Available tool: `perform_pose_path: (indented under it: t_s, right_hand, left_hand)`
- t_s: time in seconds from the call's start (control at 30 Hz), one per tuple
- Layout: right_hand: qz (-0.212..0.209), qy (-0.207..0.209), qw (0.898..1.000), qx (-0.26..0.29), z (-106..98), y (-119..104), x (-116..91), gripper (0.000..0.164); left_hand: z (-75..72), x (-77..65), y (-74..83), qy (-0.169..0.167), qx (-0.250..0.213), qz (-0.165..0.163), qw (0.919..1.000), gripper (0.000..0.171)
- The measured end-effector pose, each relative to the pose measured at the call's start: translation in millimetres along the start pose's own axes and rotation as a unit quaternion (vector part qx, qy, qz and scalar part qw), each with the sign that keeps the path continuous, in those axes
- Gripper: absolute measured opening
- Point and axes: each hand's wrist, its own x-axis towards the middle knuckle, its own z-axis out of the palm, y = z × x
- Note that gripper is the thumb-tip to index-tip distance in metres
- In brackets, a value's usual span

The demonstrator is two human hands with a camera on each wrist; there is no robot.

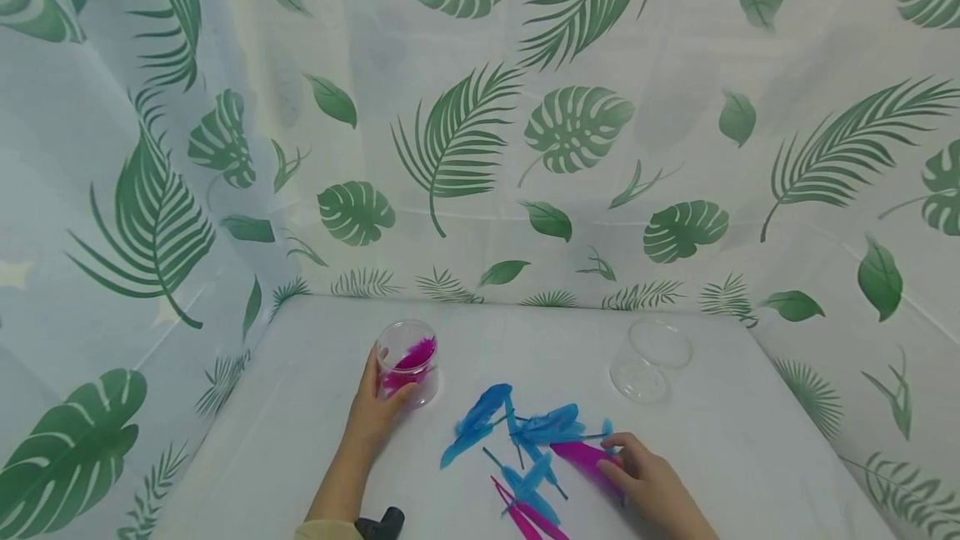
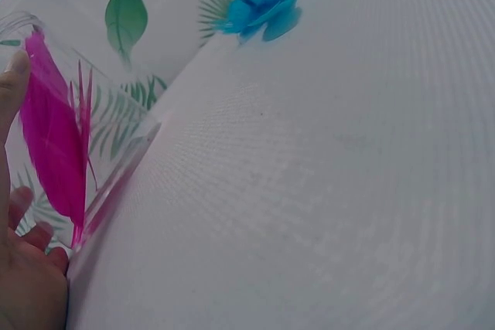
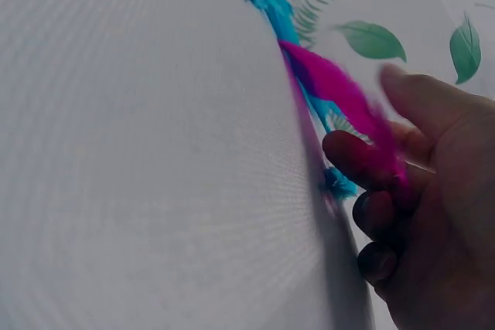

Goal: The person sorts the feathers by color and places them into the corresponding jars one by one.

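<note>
- At the near edge, the right hand [image 1: 648, 473] curves its fingers around the close end of a magenta feather [image 1: 585, 461]; thumb and forefinger stand on either side, and I cannot tell whether they pinch it.
- That feather lies just left of the right hand, its long axis slanting from the fingers leftward and away, its far tip beside the blue feathers; the right hand is much the nearer.
- A thin, forked magenta thing [image 1: 543, 521] lies left of the right hand, touching one blue feather.
- Several blue feathers [image 1: 555, 422] lie scattered and overlapping at mid-surface, between the two hands, their quills pointing various ways.
- The left hand [image 1: 378, 407] grips a see-through cup [image 1: 429, 390] from the left, thumb on the near side; magenta feathers show inside.
- From the right hand, this cup stands leftward and farther off, past the blue feathers.
- Farther off on the right stands a second see-through cup [image 1: 637, 380], apart from both hands.
- All this rests on a white surface [image 1: 517, 340].
- Behind and at the sides hang pale sheets [image 1: 480, 48] printed with green leaves.
</note>
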Motion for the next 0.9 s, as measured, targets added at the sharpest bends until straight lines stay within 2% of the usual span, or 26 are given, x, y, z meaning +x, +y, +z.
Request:
perform_pose_path:
  t_s: [0.1,0.27,0.43,0.67,0.8,0.9]
  right_hand:
    - [0.014,-0.012,1.000,0.002,2,1,1,0.038]
    - [0.023,-0.001,0.999,0.026,4,4,2,0.023]
    - [-0.013,0.034,0.998,0.054,2,8,3,0.017]
    - [-0.063,0.058,0.993,0.084,-5,3,2,0.017]
    - [-0.070,0.074,0.986,0.130,-12,-5,0,0.019]
    - [-0.059,0.073,0.981,0.169,-19,-17,1,0.024]
  left_hand:
    - [0.3,-0.3,0.0,0.000,0.001,-0.002,1.0000,0.107]
    - [0.4,-0.4,1.1,0.000,-0.002,-0.005,1.0000,0.107]
    - [-0.7,-1.0,2.9,-0.001,-0.004,-0.005,1.0000,0.106]
    - [-2.1,0.2,4.9,0.005,-0.012,-0.002,0.9999,0.106]
    - [-1.2,1.2,2.7,0.004,-0.011,0.000,0.9999,0.106]
    - [-0.1,1.0,0.8,0.002,-0.009,-0.003,1.0000,0.106]
